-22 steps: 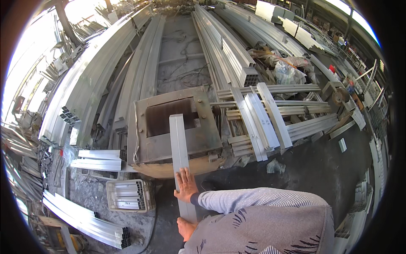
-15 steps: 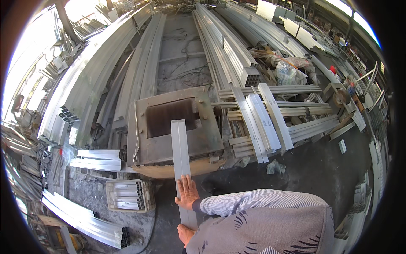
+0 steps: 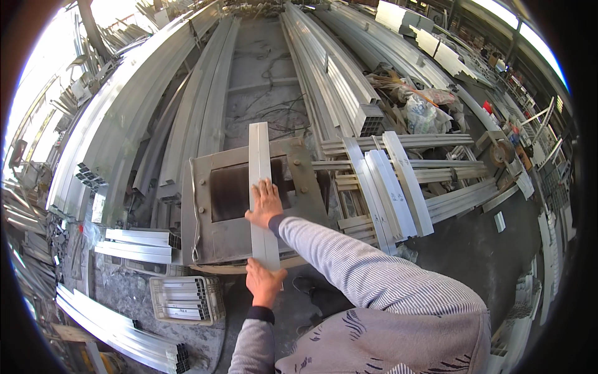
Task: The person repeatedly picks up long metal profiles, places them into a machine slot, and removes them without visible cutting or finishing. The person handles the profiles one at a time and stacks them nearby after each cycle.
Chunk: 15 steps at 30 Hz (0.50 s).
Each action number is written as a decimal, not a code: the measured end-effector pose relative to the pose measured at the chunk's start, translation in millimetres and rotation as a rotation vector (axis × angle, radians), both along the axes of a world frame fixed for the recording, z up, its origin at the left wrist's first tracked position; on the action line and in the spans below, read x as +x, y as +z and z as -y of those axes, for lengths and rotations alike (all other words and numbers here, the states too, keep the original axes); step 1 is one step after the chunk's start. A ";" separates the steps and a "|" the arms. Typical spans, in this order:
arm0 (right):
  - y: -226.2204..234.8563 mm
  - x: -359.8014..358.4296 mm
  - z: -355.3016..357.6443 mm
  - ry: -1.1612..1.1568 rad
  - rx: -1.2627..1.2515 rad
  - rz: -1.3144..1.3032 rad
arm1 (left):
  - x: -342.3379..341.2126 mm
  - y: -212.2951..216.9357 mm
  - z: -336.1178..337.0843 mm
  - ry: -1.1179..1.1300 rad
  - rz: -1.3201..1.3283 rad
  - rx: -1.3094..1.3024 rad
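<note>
A long pale aluminium profile (image 3: 259,168) lies lengthwise across a grey metal machine frame (image 3: 205,240) with a dark rectangular opening (image 3: 227,192). My right hand (image 3: 266,203) rests flat on the middle of the profile, fingers spread. My left hand (image 3: 263,282) holds the profile's near end at the frame's front edge. Both sleeves are grey and striped. The far end of the profile reaches past the back of the frame.
Long bundles of aluminium profiles (image 3: 330,75) run away on both sides. Short cut pieces (image 3: 389,181) are stacked to the right of the frame, more cut pieces (image 3: 140,244) to the left, and a crate of offcuts (image 3: 184,299) stands lower left. Bags (image 3: 423,112) lie at right.
The profile has slid forward, away from me, across the frame's opening. My right hand moved forward with it; my left hand stays at its near end.
</note>
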State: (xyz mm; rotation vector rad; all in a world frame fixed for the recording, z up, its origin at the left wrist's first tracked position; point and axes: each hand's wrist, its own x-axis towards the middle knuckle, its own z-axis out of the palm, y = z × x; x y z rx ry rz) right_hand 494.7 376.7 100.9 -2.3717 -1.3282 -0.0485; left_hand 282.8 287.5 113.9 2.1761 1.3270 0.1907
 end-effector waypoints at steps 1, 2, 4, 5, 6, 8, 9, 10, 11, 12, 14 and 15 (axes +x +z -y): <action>4.9 10.8 -8.6 -0.018 -0.027 0.019 | 12.3 7.5 -9.8 0.008 0.006 -0.017; 7.8 17.5 -13.0 -0.030 -0.055 0.026 | 19.9 13.0 -15.5 0.008 -0.017 -0.046; 7.6 17.8 -11.9 -0.023 -0.079 0.005 | 23.7 16.7 -16.9 0.015 -0.055 -0.092; 5.2 14.6 -6.8 -0.018 -0.077 0.004 | 18.9 15.0 -12.1 0.012 -0.050 -0.115; 0.5 6.2 1.8 -0.008 -0.089 -0.004 | 9.6 10.7 -1.7 0.025 -0.057 -0.127; -9.8 -20.1 21.9 0.017 -0.102 0.009 | -10.6 -2.5 20.4 0.056 -0.073 -0.137; -14.7 -33.5 33.8 0.028 -0.087 0.004 | -23.2 -10.5 33.2 0.058 -0.050 -0.130; -19.9 -48.6 46.8 0.036 -0.057 0.014 | -37.1 -19.1 46.4 0.068 -0.042 -0.135; -23.6 -62.9 61.9 0.070 0.022 -0.028 | -51.6 -26.4 58.5 0.076 -0.053 -0.154; -26.3 -77.7 73.6 0.075 -0.022 -0.051 | -66.1 -32.8 71.4 0.081 -0.044 -0.163; -33.8 -113.7 102.3 0.088 -0.041 -0.056 | -99.3 -44.1 100.6 0.101 -0.061 -0.197; -36.4 -126.9 112.6 0.105 -0.066 -0.088 | -110.8 -49.7 109.8 0.104 -0.070 -0.211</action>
